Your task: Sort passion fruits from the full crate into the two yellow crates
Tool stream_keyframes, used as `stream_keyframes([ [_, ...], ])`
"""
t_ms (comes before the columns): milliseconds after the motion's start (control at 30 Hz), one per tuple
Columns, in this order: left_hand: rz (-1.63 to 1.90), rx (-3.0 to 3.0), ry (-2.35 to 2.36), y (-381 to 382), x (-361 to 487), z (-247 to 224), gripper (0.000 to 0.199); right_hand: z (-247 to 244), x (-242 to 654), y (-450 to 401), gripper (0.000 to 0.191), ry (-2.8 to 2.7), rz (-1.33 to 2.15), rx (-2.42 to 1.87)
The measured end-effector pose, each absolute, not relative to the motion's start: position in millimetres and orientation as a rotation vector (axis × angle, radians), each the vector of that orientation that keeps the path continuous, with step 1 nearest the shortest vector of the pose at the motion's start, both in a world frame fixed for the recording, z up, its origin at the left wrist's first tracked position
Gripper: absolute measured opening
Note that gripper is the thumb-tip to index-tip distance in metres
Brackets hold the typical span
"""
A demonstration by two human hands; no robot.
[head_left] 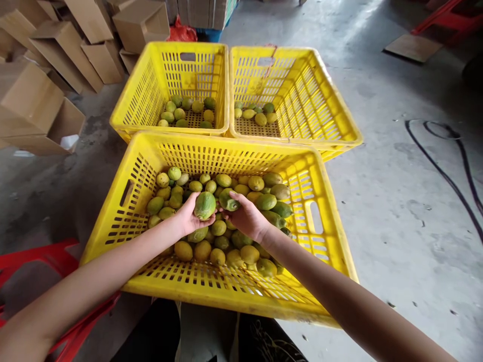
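Note:
My left hand (pixel 187 219) is curled around a green lemon (pixel 205 205) with yellowish patches, palm turned up. Close beside it, my right hand (pixel 249 219) grips a second, darker green lemon (pixel 228 199), thumb on top. Both hands are over the near yellow crate (pixel 241 301), which holds many green and yellow lemons (pixel 218 257). The fingertips under the two held lemons are partly hidden.
Beyond the near crate stand a left yellow crate (pixel 126 108) and a right yellow crate (pixel 335 100), each with several lemons. Cardboard boxes (pixel 33 100) pile up at left. A red plastic chair (pixel 41 256) is at lower left; a black cable (pixel 437 168) lies on the floor.

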State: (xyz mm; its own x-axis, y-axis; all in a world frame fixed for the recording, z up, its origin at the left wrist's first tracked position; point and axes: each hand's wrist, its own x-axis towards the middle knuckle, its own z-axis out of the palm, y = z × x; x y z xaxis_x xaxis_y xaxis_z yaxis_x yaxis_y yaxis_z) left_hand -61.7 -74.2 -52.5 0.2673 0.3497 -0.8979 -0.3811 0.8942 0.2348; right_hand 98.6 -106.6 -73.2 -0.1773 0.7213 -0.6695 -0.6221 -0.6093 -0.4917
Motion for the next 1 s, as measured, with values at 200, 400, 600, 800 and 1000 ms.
stream_keyframes([
  [200, 0.400, 0.156, 1.193, -76, -60, -50, 0.044, -78, 96, -109, 0.032, -0.262, 1.825, -1.098],
  [400, 0.404, 0.261, 1.145, -78, -61, -54, 0.026, -77, 96, -110, 0.034, -0.250, 1.842, -1.159],
  [600, 0.354, 0.212, 1.176, -77, -57, -55, 0.043, -73, 97, -106, 0.020, -0.101, 1.862, -1.243],
  [800, 0.432, 0.224, 1.336, -77, -54, -61, 0.028, -75, 97, -104, 0.010, 0.005, 1.782, -1.279],
  [1000, 0.429, 0.175, 1.380, -75, -58, -64, 0.025, -78, 95, -108, 0.026, -0.060, 1.694, -1.276],
])
